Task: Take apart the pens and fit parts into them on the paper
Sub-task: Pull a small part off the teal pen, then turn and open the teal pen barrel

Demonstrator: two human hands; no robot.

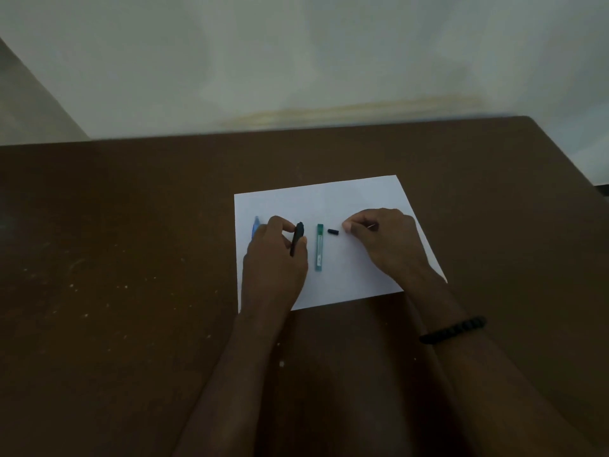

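On the white paper, a blue pen is half hidden behind the left hand, by which a black pen is pinched, probably steadied for refitting. A green lead tube, contents indiscernible, and a small black cap lie between. Something thin seems pinched in the right hand.

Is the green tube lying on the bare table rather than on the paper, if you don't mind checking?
No, the green tube lies wholly on the white paper, between the two hands.
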